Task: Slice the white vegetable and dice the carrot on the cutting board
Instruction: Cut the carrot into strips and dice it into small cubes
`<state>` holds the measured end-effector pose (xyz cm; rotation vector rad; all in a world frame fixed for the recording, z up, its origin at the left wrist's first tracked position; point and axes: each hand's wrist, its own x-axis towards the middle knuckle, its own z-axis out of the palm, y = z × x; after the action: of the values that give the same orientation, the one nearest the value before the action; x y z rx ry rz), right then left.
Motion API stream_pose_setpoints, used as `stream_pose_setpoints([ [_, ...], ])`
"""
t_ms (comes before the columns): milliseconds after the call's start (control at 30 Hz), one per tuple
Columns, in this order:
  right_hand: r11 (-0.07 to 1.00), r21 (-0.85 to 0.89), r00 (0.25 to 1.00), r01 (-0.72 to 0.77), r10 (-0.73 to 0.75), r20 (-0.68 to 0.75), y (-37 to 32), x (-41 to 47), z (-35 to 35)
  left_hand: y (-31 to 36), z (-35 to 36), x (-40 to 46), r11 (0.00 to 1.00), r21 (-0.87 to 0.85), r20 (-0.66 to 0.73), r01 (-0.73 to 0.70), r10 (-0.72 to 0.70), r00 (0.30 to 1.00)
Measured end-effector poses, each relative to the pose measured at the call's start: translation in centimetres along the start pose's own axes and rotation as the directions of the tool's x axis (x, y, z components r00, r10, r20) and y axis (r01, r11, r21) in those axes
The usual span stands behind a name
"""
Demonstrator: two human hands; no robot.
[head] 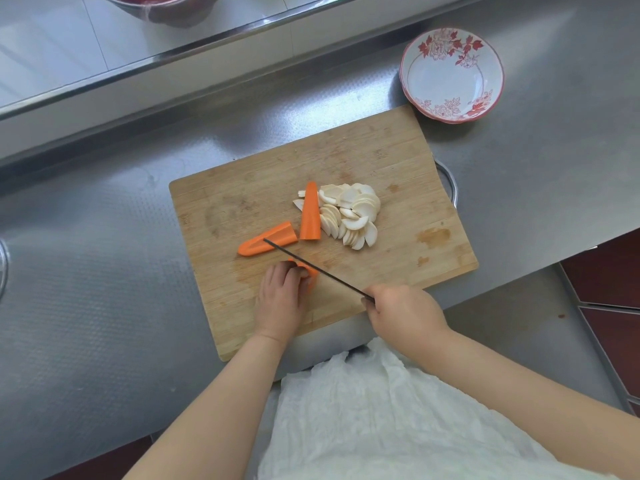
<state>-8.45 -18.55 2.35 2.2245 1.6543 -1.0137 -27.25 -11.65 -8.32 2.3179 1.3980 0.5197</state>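
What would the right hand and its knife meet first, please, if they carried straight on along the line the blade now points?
Likely the carrot half beyond the knife tip: the right hand aims the blade up-left, though its height is unclear.

Single head-worn view, steeply downward and close over the cutting board (346, 174) (wide-angle, edges bowed)

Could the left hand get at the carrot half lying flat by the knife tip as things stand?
Probably yes. The left hand holds a carrot piece just short of that carrot half; bare cutting board lies between. The knife in the right hand crosses nearby, so it would have to let go first.
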Motion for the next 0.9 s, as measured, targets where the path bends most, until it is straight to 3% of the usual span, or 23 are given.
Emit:
stream_pose_setpoints([
  [667,0.984,-0.171,0.988,-0.057,0.081,0.133,-0.6,0.3,-0.2,-0.9,1.0,-0.5,0.985,-0.172,-0.073,-0.022,0.010,0.997],
  [900,0.982,-0.152,0.975,-0.109,0.136,0.178,-0.4,1.1,0.4,-0.8,0.8,-0.2,0.986,-0.160,-0.074,-0.050,0.039,0.997],
])
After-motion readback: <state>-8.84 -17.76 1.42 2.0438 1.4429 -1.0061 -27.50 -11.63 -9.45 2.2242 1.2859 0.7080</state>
